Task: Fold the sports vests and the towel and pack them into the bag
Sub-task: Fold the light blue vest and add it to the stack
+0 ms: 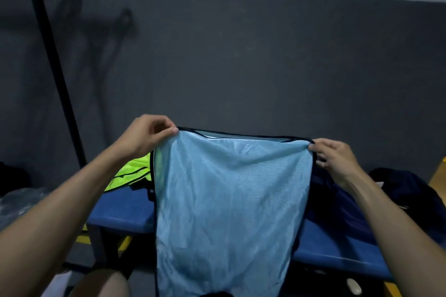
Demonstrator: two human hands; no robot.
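A light blue mesh sports vest (229, 200) with dark trim hangs spread out in front of me, above the blue bench (120, 210). My left hand (147, 135) pinches its top left corner and my right hand (335, 159) pinches its top right corner. A neon yellow vest (131, 172) lies crumpled on the bench behind my left forearm. A dark navy bag (337, 210) sits on the bench at the right, partly hidden by the vest and my right arm. No towel is visible.
A dark grey wall stands close behind the bench. A black pole (55, 67) leans up at the left. Clear plastic wrap (17, 202) lies at the far left, and another dark bag (410, 190) at the far right. My knee (103, 282) shows at the bottom.
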